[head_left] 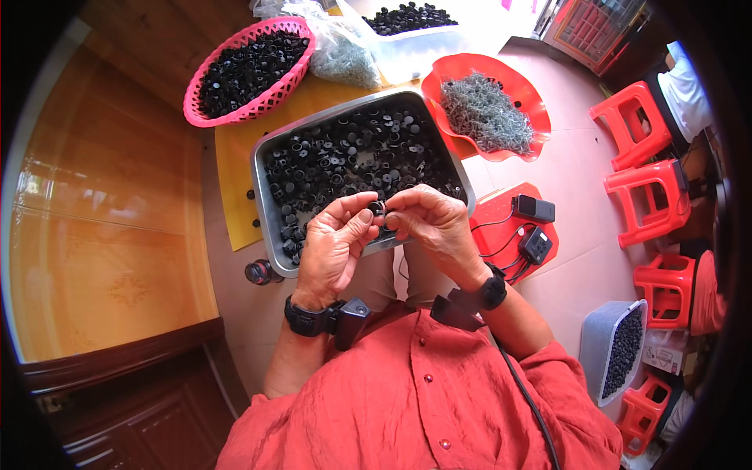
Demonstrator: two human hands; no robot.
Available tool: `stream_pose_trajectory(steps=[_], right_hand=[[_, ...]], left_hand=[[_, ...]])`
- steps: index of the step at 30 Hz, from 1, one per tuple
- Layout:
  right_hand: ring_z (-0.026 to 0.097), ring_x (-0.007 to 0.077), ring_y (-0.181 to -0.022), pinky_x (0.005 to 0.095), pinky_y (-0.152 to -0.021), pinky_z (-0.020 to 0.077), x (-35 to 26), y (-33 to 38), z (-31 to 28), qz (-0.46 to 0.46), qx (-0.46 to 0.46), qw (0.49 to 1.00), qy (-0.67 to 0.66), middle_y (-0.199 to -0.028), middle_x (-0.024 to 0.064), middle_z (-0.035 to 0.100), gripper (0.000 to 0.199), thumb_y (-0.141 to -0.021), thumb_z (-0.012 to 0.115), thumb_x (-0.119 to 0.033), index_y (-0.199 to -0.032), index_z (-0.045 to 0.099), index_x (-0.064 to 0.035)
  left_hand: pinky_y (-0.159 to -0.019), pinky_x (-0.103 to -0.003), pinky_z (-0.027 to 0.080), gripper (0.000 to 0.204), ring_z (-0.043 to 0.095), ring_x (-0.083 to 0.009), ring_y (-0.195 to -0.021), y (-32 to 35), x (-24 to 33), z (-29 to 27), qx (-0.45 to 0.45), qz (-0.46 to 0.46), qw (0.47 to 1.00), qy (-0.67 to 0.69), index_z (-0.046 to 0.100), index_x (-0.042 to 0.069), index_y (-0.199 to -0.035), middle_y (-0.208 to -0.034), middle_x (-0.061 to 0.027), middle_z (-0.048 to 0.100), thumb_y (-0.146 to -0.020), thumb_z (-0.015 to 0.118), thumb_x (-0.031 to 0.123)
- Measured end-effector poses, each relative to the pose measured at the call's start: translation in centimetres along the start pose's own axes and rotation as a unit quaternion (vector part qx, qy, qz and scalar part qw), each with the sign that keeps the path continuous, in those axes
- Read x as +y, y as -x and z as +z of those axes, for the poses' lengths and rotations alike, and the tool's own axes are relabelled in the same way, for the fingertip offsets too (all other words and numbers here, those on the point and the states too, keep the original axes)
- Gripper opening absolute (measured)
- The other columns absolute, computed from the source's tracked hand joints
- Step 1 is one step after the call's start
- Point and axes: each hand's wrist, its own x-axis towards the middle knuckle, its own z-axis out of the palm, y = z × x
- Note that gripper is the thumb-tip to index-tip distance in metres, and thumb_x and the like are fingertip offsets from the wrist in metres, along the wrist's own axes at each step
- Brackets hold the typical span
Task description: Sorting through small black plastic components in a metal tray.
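My left hand [335, 239] and my right hand [429, 223] meet over the near edge of a rectangular metal tray [262, 205]. Between their fingertips is a small round black plastic piece [377, 208], pinched from the left by my left thumb and finger. My right thumb and fingers close on its other side; whether they also hold a tiny part there I cannot make out. Loose black caps and rings [345, 153] cover much of the tray's bottom. Each wrist wears a black strap with a device on it.
Black pieces fill a pink basket [190, 98] and a white bin [399, 59]. Thin silvery metal parts [486, 110] lie in a red dish [536, 113], beside a clear bag [345, 59]. Cabled black devices [534, 207] rest on a red stool [501, 211]. A dark bottle [262, 272] stands left.
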Motion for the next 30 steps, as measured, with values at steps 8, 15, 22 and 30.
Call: stream_pose_trajectory(steps=[8, 15, 22, 30], right_hand=[[0.063, 0.0101, -0.075, 0.0206, -0.065, 0.0505, 0.7, 0.0, 0.0, -0.087, 0.048, 0.993, 0.065, -0.087, 0.0048, 0.062, 0.012, -0.082, 0.062, 0.005, -0.093, 0.064, 0.0012], [0.065, 0.0117, -0.079, 0.0222, -0.068, 0.0523, 0.4, -0.1, 0.2, -0.067, 0.054, 0.993, 0.081, -0.086, 0.0065, 0.061, 0.013, -0.079, 0.063, 0.007, -0.091, 0.062, 0.0023], [0.064, 0.0121, -0.079, 0.0232, -0.067, 0.0533, 0.3, -0.5, 0.4, -0.105, 0.057, 0.987, 0.107, -0.085, 0.0068, 0.061, 0.013, -0.079, 0.064, 0.007, -0.091, 0.062, 0.0025], [0.064, 0.0133, -0.079, 0.0240, -0.068, 0.0538, 0.6, -0.8, 0.2, -0.157, 0.053, 0.979, 0.119, -0.087, 0.0078, 0.061, 0.014, -0.078, 0.063, 0.009, -0.091, 0.063, 0.0024]], left_hand=[[-0.074, -0.023, 0.055, 0.017, 0.063, -0.0141, -0.084, -0.3, 0.3, 0.5, 0.029, 0.004, 0.999, 0.021, 0.056, 0.001, -0.106, -0.096, -0.0088, 0.063, -0.090, 0.056, 0.004], [-0.083, -0.023, 0.048, 0.023, 0.058, -0.0119, -0.094, -0.8, -0.1, 1.0, 0.023, 0.189, 0.959, -0.211, 0.058, 0.003, -0.106, -0.102, -0.0064, 0.062, -0.084, 0.062, -0.002], [-0.083, -0.023, 0.045, 0.030, 0.056, -0.0099, -0.094, -0.7, 0.3, 0.9, 0.002, 0.156, 0.976, -0.155, 0.060, 0.004, -0.111, -0.103, -0.0038, 0.063, -0.082, 0.065, 0.000], [-0.080, -0.021, 0.046, 0.029, 0.056, -0.0065, -0.087, -0.6, 1.0, 0.5, -0.039, 0.091, 0.962, -0.253, 0.062, 0.002, -0.112, -0.098, -0.0023, 0.065, -0.083, 0.066, 0.003]])
